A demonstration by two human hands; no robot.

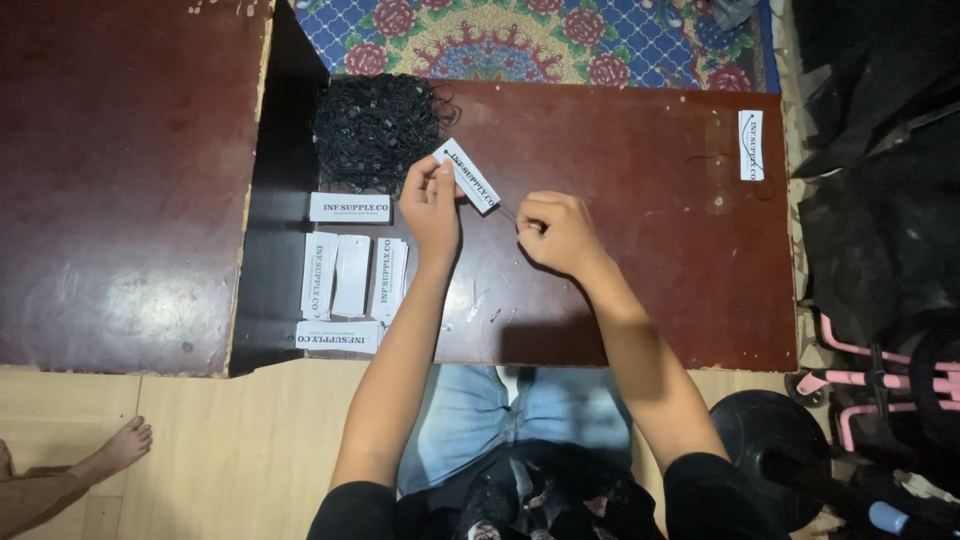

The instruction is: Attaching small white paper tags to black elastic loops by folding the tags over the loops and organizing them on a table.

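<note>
Seen from the head camera, a seated person works at a low dark-red bench [640, 150], both forearms reaching up from the bottom of the frame. Just above centre, the left hand [432, 205] pinches a white paper tag [468, 175] by its lower end, the tag tilted up and to the left. Just right of it, the right hand [556, 232] is closed in a tight pinch on a thin black string [506, 212] that runs toward the tag; whether the string has passed through a hole is too small to tell.

Above the left hand, a heap of black strings [378, 128] lies against the bench's upper left edge. Left of the hands, loose white tags [348, 272] lie in rows, some face down. One more tag [751, 145] lies alone near the upper right corner.

A patterned rug [520, 35] fills the top of the frame; another person's bare foot [118, 450] rests on the floor at lower left.

Doing this step well seems to call for a steady tag, held close to its end, and a short, taut grip on the string.
</note>
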